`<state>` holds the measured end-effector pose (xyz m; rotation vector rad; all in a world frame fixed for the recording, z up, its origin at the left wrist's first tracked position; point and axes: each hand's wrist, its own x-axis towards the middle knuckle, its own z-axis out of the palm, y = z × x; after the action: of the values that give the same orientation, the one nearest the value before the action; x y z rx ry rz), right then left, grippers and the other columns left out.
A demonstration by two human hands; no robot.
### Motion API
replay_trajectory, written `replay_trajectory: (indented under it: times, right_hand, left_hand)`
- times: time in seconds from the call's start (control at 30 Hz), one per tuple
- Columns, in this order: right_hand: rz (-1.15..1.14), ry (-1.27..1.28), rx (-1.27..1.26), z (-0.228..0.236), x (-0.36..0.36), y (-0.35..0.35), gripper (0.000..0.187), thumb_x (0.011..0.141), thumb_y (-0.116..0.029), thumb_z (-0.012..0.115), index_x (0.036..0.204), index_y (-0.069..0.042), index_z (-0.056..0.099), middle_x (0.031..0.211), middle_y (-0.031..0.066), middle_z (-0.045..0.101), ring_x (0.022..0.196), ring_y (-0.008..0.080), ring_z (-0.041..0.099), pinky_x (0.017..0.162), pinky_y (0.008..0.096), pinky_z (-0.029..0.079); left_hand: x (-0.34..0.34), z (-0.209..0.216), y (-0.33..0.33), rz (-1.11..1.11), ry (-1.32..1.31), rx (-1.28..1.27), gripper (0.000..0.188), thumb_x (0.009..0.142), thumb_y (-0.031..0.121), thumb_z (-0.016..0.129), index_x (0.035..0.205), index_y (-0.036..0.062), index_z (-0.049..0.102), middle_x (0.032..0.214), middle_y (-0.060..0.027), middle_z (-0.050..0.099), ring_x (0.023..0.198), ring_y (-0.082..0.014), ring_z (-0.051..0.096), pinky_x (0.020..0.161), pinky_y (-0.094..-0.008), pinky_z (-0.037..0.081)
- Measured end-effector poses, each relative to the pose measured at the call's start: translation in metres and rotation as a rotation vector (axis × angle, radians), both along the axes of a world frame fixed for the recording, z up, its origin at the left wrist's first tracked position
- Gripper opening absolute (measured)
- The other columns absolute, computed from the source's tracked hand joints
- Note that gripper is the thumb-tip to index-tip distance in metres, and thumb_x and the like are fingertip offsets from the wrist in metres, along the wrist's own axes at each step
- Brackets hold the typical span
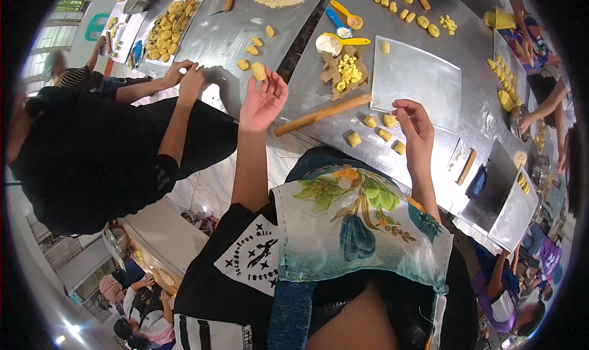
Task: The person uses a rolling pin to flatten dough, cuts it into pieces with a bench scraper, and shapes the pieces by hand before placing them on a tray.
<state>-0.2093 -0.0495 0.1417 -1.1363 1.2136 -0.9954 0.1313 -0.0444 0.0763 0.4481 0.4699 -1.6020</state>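
Observation:
My left hand (264,103) is raised palm up with its fingers bent, and a flattened yellow dough piece (258,71) sits at its fingertips. My right hand (415,124) hovers over the metal table, loosely curled, with a gap between thumb and fingers and nothing visible in them. Below and beside it lie several small dough pieces (384,135). A wooden rolling pin (323,115) rests along the table's near edge between my hands. Beyond it, yellow cubes (349,71) sit on a torn brown sheet (328,74). A flat metal tray (417,83) holds one dough piece (385,47) at its corner.
A yellow scoop (329,44) of white powder, a blue spoon (338,23) and another yellow spoon (345,14) lie farther back. At left, a person in black (104,160) works by a second table (242,25). A dough scraper (466,167) lies at right.

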Motion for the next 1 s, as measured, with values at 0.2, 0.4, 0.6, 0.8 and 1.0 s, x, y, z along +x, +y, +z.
replay_trajectory:
  times: [0.2, 0.4, 0.6, 0.8, 1.0]
  right_hand:
    - [0.008, 0.002, -0.008, 0.000, 0.004, 0.000, 0.019, 0.096, -0.012, 0.058, 0.112, -0.001, 0.061, 0.104, 0.0034, 0.063, 0.094, 0.0086, 0.055, 0.085, 0.0236, 0.043]
    - [0.028, -0.047, 0.030, 0.000, 0.004, 0.000, 0.021, 0.098, -0.014, 0.056, 0.112, 0.000, 0.063, 0.106, 0.0057, 0.065, 0.098, 0.0113, 0.058, 0.090, 0.0255, 0.044]
    - [0.044, -0.391, 0.002, 0.011, 0.015, 0.011, 0.031, 0.101, -0.018, 0.050, 0.122, 0.002, 0.060, 0.123, 0.0123, 0.063, 0.116, 0.0191, 0.057, 0.102, 0.0333, 0.043]
    - [-0.021, -0.318, -0.071, 0.019, 0.005, 0.023, 0.030, 0.091, 0.001, 0.062, 0.121, 0.004, 0.060, 0.122, 0.0139, 0.063, 0.116, 0.0202, 0.058, 0.102, 0.0341, 0.044]
    - [-0.123, -0.077, -0.135, 0.016, 0.003, 0.022, 0.032, 0.088, 0.003, 0.064, 0.120, 0.006, 0.060, 0.121, 0.0144, 0.064, 0.111, 0.0217, 0.061, 0.100, 0.0333, 0.046]
  left_hand:
    - [-0.001, -0.002, 0.002, -0.002, 0.004, -0.028, 0.022, 0.096, 0.023, 0.057, 0.103, 0.0035, 0.064, 0.096, -0.0049, 0.063, 0.096, -0.0193, 0.061, 0.092, -0.0363, 0.050]
    - [-0.060, 0.045, 0.002, -0.163, -0.522, -0.187, 0.026, 0.097, 0.023, 0.058, 0.115, 0.0035, 0.059, 0.108, -0.0049, 0.062, 0.099, -0.0178, 0.060, 0.093, -0.0370, 0.050]
    - [-0.153, 0.069, 0.019, -0.400, -0.810, -0.384, 0.034, 0.098, 0.018, 0.058, 0.127, 0.0018, 0.053, 0.121, -0.0098, 0.061, 0.110, -0.0209, 0.061, 0.096, -0.0379, 0.050]
    - [-0.174, 0.075, 0.021, -0.423, -1.033, -0.439, 0.029, 0.097, 0.015, 0.059, 0.123, 0.0009, 0.059, 0.126, -0.0098, 0.059, 0.110, -0.0162, 0.060, 0.093, -0.0315, 0.052]
    - [-0.191, 0.077, 0.023, -0.454, -1.106, -0.557, 0.037, 0.102, 0.016, 0.049, 0.135, -0.0010, 0.050, 0.136, -0.0117, 0.053, 0.121, -0.0185, 0.054, 0.100, -0.0293, 0.044]
